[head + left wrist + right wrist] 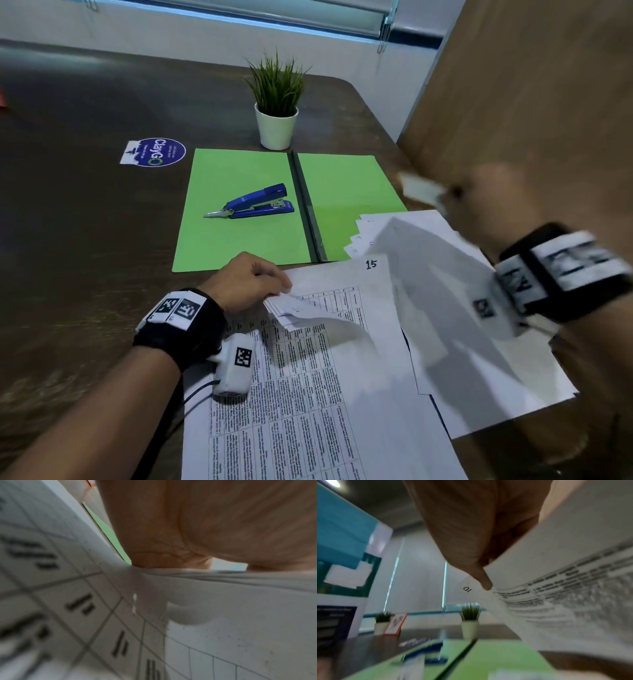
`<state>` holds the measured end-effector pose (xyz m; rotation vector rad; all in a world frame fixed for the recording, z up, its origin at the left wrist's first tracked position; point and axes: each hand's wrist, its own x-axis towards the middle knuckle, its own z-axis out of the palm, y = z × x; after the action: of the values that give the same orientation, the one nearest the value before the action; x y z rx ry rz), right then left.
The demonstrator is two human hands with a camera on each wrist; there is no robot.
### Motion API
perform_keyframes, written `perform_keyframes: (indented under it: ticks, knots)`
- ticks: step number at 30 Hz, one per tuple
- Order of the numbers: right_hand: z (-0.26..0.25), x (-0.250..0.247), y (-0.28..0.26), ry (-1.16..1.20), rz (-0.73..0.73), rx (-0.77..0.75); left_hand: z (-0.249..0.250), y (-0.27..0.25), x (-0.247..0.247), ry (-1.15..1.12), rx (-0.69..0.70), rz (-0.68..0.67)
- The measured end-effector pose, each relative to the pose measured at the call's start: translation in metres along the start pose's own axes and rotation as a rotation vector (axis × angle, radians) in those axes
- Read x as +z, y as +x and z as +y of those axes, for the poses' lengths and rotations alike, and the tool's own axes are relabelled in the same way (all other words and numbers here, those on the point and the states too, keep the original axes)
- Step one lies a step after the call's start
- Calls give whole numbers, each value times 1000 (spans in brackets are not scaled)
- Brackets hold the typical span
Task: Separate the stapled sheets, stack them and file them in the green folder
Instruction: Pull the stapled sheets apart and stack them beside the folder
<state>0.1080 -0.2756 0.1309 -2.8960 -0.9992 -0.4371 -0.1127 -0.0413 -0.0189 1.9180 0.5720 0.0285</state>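
A printed bundle of stapled sheets (308,387) lies on the table in front of me, its top page marked 15. My left hand (246,284) pinches the bundle's upper left corner (284,305), where several page corners fan up. My right hand (479,202) is raised to the right and blurred; it pinches the corner of a single lifted sheet (442,308), whose printed side (573,595) shows in the right wrist view. The green folder (239,212) lies open beyond the bundle. A pile of loose sheets (486,387) lies at the right, overlapping the folder's right half.
A blue stapler (253,205) rests on the folder's left half. A potted plant (276,113) stands behind the folder, and a round sticker (156,152) lies to its left. A brown wall panel (531,85) rises at the right edge of the table.
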Motion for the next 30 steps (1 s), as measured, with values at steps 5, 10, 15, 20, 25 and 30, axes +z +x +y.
perform_keyframes:
  ticks: [5,10,15,20,25,30]
  knots:
    - [-11,102,-28,172,-390,109,5,-6,-2,-19,-1,-16]
    - [-16,106,-43,636,-319,158,0,-6,-8,-129,-49,-98]
    - [-20,101,-66,1295,-735,177,-4,-2,-18,-14,19,-273]
    - [-24,136,-79,1168,-609,223,-2,2,-14,33,123,-108]
    - [-58,133,-93,1276,-562,268,13,1,-4,-86,154,-58]
    - [-76,131,-98,1334,-383,186,7,-1,7,32,24,-112]
